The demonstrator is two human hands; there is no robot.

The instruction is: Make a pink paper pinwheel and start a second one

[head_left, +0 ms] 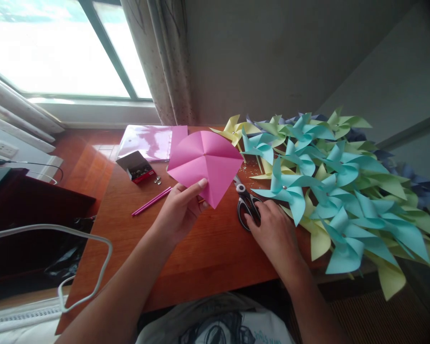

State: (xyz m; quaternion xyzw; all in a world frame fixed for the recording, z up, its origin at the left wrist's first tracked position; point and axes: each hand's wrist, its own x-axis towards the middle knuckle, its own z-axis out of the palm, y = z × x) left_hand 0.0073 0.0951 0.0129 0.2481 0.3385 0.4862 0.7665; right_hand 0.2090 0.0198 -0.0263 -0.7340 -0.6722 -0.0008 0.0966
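My left hand (181, 209) pinches the lower edge of a pink creased paper square (204, 165) and holds it up above the wooden table (200, 258). The paper shows fold lines crossing at its centre. My right hand (270, 229) rests on the table with its fingers on the black handles of a pair of scissors (246, 203), which lie just right of the paper. Whether the fingers are through the handles is hidden.
A heap of blue and yellow-green paper pinwheels (329, 191) covers the table's right side. At the back left lie a pink sheet stack (148, 141), a small open box of pins (136, 167), loose pins (158, 180) and pink sticks (151, 201). A white cable (93, 239) loops at the left.
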